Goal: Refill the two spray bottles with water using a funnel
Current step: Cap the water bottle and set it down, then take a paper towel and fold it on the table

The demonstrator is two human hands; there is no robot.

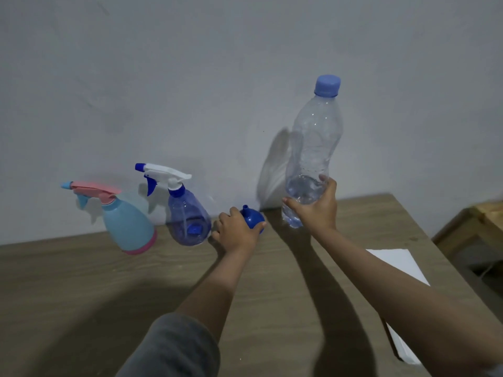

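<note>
Funnel (251, 219) gripped near wall; water bottle (310, 156) lifted.

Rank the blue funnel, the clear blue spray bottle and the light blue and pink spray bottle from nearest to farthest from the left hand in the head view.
1. blue funnel: gripped by the left hand.
2. clear blue spray bottle: just left of the hand.
3. light blue and pink spray bottle: farthest left.

Both arms outstretched, left hand (236, 229) and right hand (317, 206) curled gripping.
</note>
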